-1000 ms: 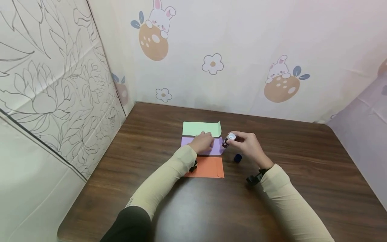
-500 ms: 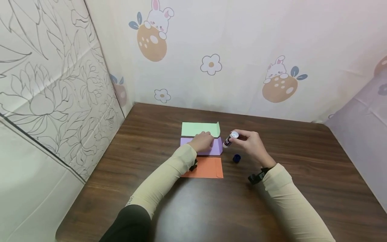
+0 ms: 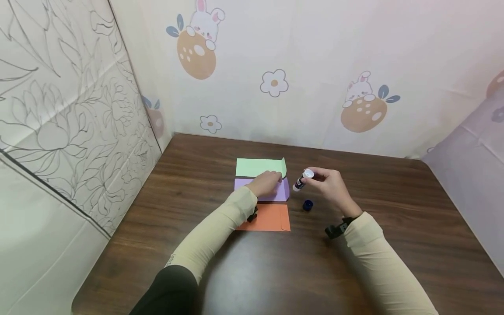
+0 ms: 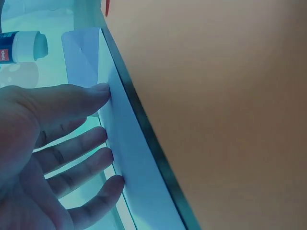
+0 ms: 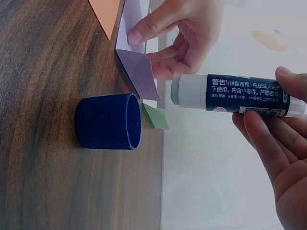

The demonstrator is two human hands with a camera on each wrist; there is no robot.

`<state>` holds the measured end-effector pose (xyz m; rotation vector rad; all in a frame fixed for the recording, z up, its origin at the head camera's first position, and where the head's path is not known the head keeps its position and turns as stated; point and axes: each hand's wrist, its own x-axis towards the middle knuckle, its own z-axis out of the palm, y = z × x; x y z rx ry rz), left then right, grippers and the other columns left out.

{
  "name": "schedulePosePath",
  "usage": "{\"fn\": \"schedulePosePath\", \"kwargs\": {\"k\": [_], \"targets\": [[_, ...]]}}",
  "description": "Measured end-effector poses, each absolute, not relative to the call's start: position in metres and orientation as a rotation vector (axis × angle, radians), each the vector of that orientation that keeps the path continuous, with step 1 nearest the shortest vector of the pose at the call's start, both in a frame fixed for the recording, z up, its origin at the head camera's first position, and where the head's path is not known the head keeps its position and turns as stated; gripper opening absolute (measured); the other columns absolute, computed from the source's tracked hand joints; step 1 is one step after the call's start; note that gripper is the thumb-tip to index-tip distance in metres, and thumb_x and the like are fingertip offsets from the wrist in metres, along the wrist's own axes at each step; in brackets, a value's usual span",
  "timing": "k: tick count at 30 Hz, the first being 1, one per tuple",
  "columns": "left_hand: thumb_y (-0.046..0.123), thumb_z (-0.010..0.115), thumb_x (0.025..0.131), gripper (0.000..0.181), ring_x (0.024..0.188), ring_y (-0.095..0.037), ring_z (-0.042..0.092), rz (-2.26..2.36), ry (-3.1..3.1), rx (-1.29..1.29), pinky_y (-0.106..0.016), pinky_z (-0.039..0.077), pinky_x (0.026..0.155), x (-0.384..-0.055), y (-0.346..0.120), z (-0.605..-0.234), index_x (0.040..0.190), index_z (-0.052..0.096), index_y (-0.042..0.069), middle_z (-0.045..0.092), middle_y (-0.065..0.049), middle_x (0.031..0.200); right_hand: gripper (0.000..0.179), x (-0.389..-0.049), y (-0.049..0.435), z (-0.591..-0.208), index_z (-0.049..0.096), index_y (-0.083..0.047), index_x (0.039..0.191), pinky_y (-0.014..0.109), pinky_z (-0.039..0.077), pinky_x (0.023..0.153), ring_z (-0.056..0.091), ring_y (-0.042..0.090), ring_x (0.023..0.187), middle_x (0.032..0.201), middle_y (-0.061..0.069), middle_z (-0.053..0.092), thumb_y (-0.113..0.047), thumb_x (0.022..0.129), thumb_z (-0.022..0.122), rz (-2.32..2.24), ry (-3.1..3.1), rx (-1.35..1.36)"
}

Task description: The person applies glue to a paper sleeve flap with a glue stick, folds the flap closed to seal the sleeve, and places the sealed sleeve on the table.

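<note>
My left hand rests on the purple envelope, thumb and fingertips touching its face in the left wrist view. At the envelope's right end its flap stands unfolded and bent up a little. In my right hand, pinched between thumb and fingers, is an uncapped glue stick with a dark label and white ends. It is held tilted, its glue end pointing down and left beside the flap, apart from it. The dark blue cap lies on the table below the glue stick, its open end showing.
Behind the purple envelope lies a green envelope with its flap raised. An orange envelope lies in front, partly under the left forearm. All rest on a brown wooden table, with a printed cloth wall behind.
My right hand has drawn the glue stick right and slightly up, off the purple flap it overlapped earlier. The left hand stays nearly in place on the envelope.
</note>
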<state>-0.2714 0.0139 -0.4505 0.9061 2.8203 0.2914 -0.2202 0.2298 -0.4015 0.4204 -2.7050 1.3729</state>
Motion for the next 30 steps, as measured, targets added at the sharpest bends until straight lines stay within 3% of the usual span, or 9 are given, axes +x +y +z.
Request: {"fn": "schedulePosePath", "kwargs": {"k": [3, 10, 22, 30], "targets": [[0.013, 0.065, 0.089, 0.043, 0.113, -0.022, 0.059, 0.281, 2.816, 0.908, -0.032, 0.047, 0.099, -0.2702, 0.0157, -0.4510, 0.130, 0.054, 0.010, 0.062, -0.008, 0.124, 0.035, -0.2199, 0.2318, -0.4022, 0.071, -0.001, 0.111, 0.012, 0.051, 0.070, 0.063, -0.002, 0.081, 0.105, 0.018, 0.072, -0.025, 0.085, 0.076, 1.370, -2.702, 0.419], [0.010, 0.065, 0.090, 0.063, 0.108, -0.025, 0.059, 0.256, 2.816, 0.925, -0.035, 0.051, 0.092, -0.2646, 0.0175, -0.4493, 0.147, 0.041, 0.023, 0.055, -0.009, 0.133, 0.036, -0.2206, 0.2339, -0.4036, 0.071, -0.002, 0.112, 0.013, 0.051, 0.069, 0.062, -0.005, 0.081, 0.104, 0.017, 0.072, -0.025, 0.086, 0.075, 1.363, -2.688, 0.432], [0.007, 0.065, 0.090, 0.063, 0.108, -0.025, 0.058, 0.175, 2.794, 0.978, -0.034, 0.050, 0.092, -0.2657, 0.0170, -0.4478, 0.145, 0.047, 0.030, 0.055, -0.009, 0.133, 0.035, -0.2207, 0.2338, -0.4043, 0.070, -0.001, 0.112, 0.014, 0.051, 0.069, 0.063, -0.006, 0.081, 0.104, 0.020, 0.072, -0.024, 0.086, 0.075, 1.364, -2.681, 0.422], [0.038, 0.063, 0.094, 0.054, 0.113, -0.024, 0.058, 0.265, 2.776, 1.023, -0.035, 0.048, 0.098, -0.2661, 0.0112, -0.4491, 0.144, 0.048, 0.023, 0.057, -0.009, 0.132, 0.036, -0.2209, 0.2339, -0.4056, 0.070, -0.003, 0.113, 0.014, 0.051, 0.069, 0.063, -0.005, 0.082, 0.105, 0.018, 0.072, -0.027, 0.086, 0.075, 1.392, -2.694, 0.400]]}}
